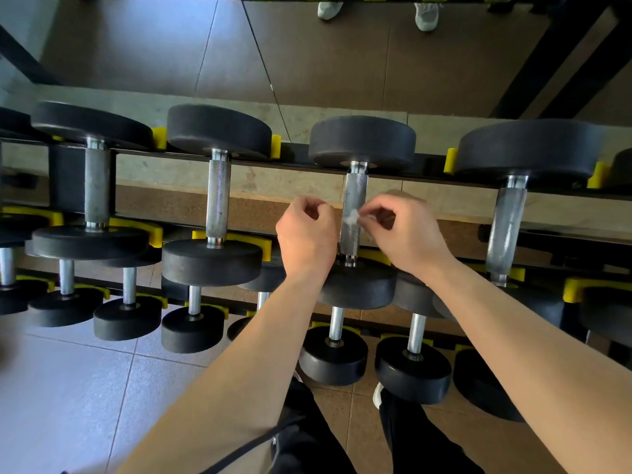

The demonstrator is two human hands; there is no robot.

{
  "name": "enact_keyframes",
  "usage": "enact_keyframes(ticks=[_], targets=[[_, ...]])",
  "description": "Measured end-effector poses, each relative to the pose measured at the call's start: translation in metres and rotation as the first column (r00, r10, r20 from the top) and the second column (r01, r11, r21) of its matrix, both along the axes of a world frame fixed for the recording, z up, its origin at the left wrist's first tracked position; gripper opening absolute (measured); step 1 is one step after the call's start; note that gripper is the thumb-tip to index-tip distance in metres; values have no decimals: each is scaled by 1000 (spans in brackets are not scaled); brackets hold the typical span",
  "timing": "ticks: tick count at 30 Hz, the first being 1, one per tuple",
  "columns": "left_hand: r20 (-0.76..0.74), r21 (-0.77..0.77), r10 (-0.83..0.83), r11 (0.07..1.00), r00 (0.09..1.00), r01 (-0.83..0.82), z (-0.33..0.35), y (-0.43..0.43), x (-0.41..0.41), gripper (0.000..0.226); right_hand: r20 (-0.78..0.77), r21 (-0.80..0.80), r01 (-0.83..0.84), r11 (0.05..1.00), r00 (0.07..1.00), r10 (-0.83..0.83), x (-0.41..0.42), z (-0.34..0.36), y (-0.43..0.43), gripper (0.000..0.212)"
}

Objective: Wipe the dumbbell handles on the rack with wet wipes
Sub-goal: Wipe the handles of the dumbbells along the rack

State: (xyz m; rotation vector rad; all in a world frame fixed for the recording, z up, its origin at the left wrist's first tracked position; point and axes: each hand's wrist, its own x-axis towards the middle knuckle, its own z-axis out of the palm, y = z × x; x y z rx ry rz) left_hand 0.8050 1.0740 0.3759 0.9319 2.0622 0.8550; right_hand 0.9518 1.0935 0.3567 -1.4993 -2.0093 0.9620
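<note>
Gym mirror wall and tiled floor, as I see them on the remote head-camera feed.

A mirror (pixel 342 63) fills the upper part of the frame, with a thin seam (pixel 263 63) slanting down it left of centre. At its top edge I make out a reflected pair of pale shoes (pixel 426 15), and dark beams (pixel 554 56) cross its upper right corner. A beige stone ledge (pixel 290 179) runs across mid-frame. Grey floor tiles (pixel 68 388) cover the lower left, and brown tiles (pixel 345 415) lie at lower centre. A black cord (pixel 253 443) crosses the bottom edge beside dark trousers (pixel 410 439) and a white shoe tip (pixel 378 395).
</note>
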Motion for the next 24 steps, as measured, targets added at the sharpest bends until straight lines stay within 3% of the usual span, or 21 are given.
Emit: enact_keyframes(ticks=[4,10,12,16,18,24], targets=[[-1,-1,0,1000,1000,0,0,0,0,11,-53,51,112,992,993,-109,-7,-3,-5,9],[7,-10,5,1000,1000,-5,1,-1,-1,12,53,-265,-171,949,980,191,2,0,-20,9],[5,-6,10,1000,1000,-10,0,-1,0,11,44,-204,-169,964,982,181,1,2,-12,10],[-2,-2,11,1000,1000,-11,-1,-1,0,10,-17,84,49,995,999,-48,-5,2,2,11],[-6,-3,15,1000,1000,-15,-1,-1,0,10,-31,77,73,994,997,-71,-8,0,1,10],[-5,1,24,1000,1000,-24,0,-1,0,12,61,-168,-205,964,974,218,-4,0,-16,7]])
